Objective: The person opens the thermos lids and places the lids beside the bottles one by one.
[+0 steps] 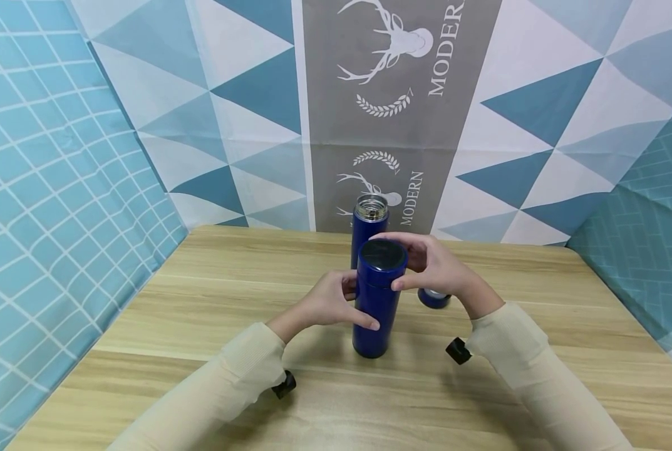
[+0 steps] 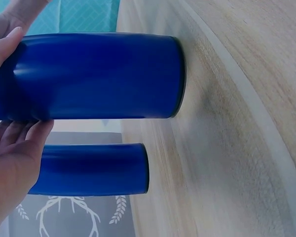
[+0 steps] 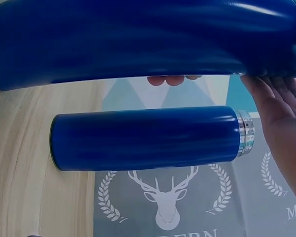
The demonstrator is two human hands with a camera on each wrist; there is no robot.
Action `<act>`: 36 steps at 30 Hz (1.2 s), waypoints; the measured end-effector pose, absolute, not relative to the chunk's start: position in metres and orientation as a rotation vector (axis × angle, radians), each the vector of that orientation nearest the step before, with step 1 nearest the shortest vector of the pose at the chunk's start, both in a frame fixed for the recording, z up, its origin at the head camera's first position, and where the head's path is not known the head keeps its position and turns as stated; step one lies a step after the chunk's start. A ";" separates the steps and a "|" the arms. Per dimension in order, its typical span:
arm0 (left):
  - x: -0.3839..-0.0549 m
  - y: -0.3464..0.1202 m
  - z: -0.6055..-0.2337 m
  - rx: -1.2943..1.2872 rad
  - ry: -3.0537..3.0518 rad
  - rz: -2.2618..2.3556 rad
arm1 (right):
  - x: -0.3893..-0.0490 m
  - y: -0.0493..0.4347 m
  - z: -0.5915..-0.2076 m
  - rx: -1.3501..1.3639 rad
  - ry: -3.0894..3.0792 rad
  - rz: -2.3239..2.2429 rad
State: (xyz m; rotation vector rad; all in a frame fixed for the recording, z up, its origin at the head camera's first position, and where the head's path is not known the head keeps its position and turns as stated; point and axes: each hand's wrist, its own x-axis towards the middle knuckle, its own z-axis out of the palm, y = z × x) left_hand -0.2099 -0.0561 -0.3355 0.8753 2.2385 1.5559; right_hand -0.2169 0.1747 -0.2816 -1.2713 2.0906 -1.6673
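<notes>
Bottle (image 1: 378,299), capped, upright: your left hand (image 1: 331,300) grips its middle, your right hand (image 1: 439,267) its top; an uncapped bottle (image 1: 367,228) stands behind.

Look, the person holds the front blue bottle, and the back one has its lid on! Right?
Not quite: the head view shows the back bottle uncapped, its metal neck bare. The front blue bottle really is held.
</notes>
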 end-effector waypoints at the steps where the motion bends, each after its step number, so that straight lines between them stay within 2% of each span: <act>1: -0.210 -0.056 -0.336 0.876 2.239 1.556 | -0.217 0.175 -0.282 -1.271 2.088 -1.664; 15: -0.210 -0.056 -0.335 0.876 2.230 1.586 | -0.225 0.177 -0.284 -1.257 2.011 -1.664; 24: -0.209 -0.055 -0.335 0.875 2.259 1.576 | -0.214 0.178 -0.289 -1.245 2.009 -1.768; 36: -0.204 -0.055 -0.335 0.886 2.251 1.569 | -0.170 0.158 -0.285 -0.850 2.383 -1.939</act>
